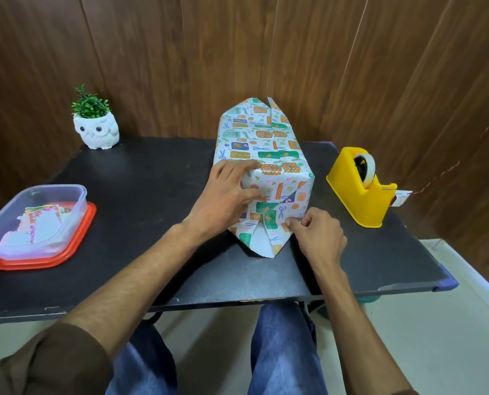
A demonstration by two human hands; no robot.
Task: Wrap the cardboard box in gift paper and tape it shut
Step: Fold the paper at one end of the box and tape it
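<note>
**Near end of the parcel being creased, tape not yet on**

The cardboard box (283, 181) stands in the middle of the frame on the dark surface (152, 195), hidden under gift paper (261, 143).

The left hand (229, 195) lies flat over the box's near left edge. Its fingers are straight and spread and grip nothing. It seems to be there to pin the folded side panel and keep the box from sliding.

The right hand (314, 235) is at the lower right corner of the near face. Its fingertips are curled and pinch the paper at the fold, probably to sharpen the crease.

The pointed bottom flap (261, 240) lies out on the surface toward the person, white side partly showing and not yet lifted.

At the far end, top centre, the paper stands open in a notch, so that end looks unfinished.

The yellow tape dispenser (363, 189) sits at right, within the right hand's reach. A plastic tub (35, 218) of paper scraps sits at left.
</note>
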